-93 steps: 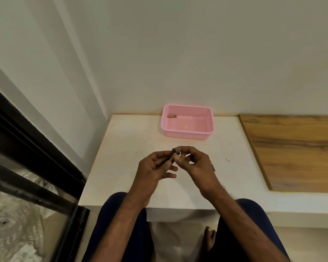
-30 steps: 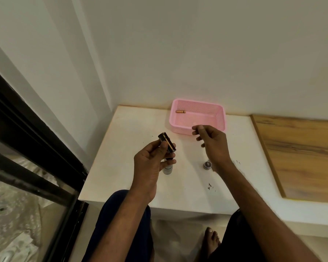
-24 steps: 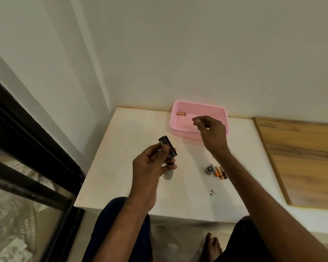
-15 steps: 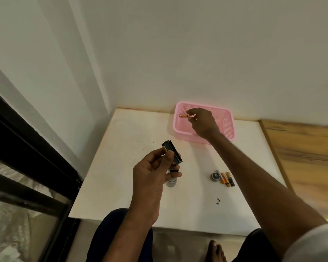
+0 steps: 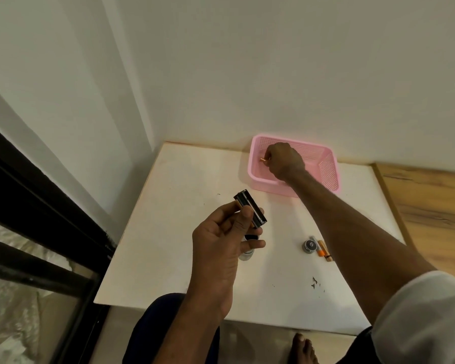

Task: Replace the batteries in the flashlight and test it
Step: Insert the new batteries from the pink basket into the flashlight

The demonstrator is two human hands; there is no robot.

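My left hand (image 5: 221, 243) holds a black battery holder (image 5: 250, 212) above the white table (image 5: 181, 211), tilted, with a battery partly seen in it. Just under that hand stands the silver flashlight body (image 5: 247, 256), mostly hidden. My right hand (image 5: 284, 159) is inside the pink basket (image 5: 326, 170) at the back, fingers pinched on a gold-coloured battery (image 5: 263, 160). The round flashlight cap (image 5: 310, 245) and two or three used orange batteries (image 5: 323, 251) lie on the table near my right forearm.
A white wall runs behind the table and a black window frame (image 5: 37, 206) stands at the left. A wooden board (image 5: 431, 206) adjoins the table on the right. Small dark specks (image 5: 314, 281) lie near the front edge. My knees and a bare foot show below.
My right hand left the holder, reached back into the pink basket and closed its fingers on the battery there. The cap and used batteries now lie uncovered. My left hand kept the holder raised.
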